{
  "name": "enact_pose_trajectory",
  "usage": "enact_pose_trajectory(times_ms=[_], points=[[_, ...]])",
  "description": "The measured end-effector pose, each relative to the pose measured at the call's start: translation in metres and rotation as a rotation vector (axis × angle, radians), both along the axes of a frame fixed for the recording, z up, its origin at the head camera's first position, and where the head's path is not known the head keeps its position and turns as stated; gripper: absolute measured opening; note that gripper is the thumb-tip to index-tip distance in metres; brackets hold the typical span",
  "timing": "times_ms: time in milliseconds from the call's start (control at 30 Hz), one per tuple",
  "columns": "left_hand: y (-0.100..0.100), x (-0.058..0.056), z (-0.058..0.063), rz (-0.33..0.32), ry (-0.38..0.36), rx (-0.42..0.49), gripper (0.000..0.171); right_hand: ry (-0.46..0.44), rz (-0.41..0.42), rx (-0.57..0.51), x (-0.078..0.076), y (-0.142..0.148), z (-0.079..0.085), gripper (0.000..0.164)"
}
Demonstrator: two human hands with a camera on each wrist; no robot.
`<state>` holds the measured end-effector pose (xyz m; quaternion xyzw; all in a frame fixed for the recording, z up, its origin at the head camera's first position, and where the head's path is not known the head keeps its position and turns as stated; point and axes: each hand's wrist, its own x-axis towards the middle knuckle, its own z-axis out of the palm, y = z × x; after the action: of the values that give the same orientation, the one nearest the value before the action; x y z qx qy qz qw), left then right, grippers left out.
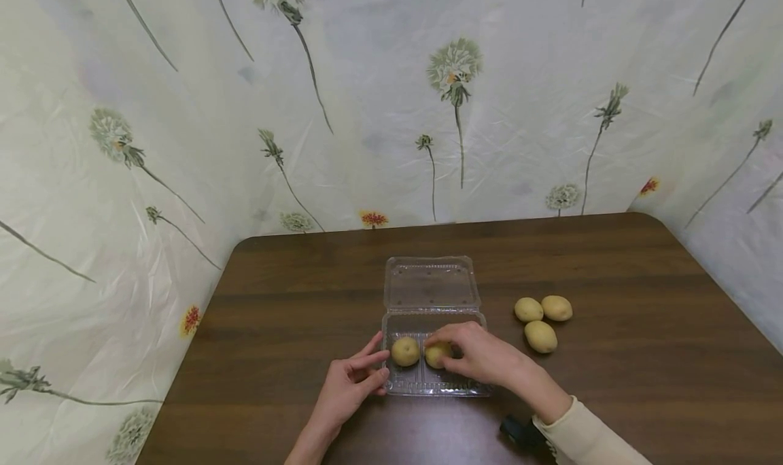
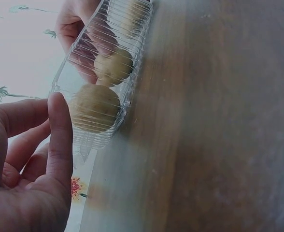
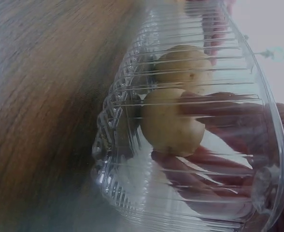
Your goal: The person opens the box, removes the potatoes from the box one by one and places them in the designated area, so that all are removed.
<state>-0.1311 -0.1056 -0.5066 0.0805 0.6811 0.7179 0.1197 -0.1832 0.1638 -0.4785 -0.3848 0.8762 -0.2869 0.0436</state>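
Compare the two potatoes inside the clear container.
In the head view, the left potato lies free, while the right potato is held by the right hand. The left potato shows unobstructed; the right potato is partly hidden. Both are yellowish, rounded and inside the clear container.

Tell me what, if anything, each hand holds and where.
The right hand pinches the right potato in the container by opposite sides; the left hand touches the container's left edge, but whether it grips cannot be told.

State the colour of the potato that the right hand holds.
The potato in the right hand is yellowish tan; the head view shows it best.
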Motion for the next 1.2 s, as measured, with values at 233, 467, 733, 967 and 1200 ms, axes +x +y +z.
enact_pose_trajectory(times_ms=[233,467,733,967,1200], points=[[0.0,0.0,-0.001,-0.002,0.0,0.008,0.036,-0.018,-0.018,0.013,0.001,0.002,-0.001,0.032],[0.0,0.0,-0.001,0.003,-0.019,-0.01,0.037,-0.028,-0.009,-0.028,0.002,0.003,-0.003,0.032],[0.0,0.0,-0.001,0.006,-0.021,-0.013,0.037,-0.048,-0.025,-0.132,0.005,0.005,-0.004,0.031],[-0.001,0.0,0.0,0.006,-0.015,-0.015,0.037,-0.089,-0.064,-0.255,0.01,0.01,-0.005,0.032],[0.0,0.0,0.001,0.002,-0.007,-0.002,0.037,-0.152,-0.11,-0.329,0.016,0.015,-0.003,0.034]])
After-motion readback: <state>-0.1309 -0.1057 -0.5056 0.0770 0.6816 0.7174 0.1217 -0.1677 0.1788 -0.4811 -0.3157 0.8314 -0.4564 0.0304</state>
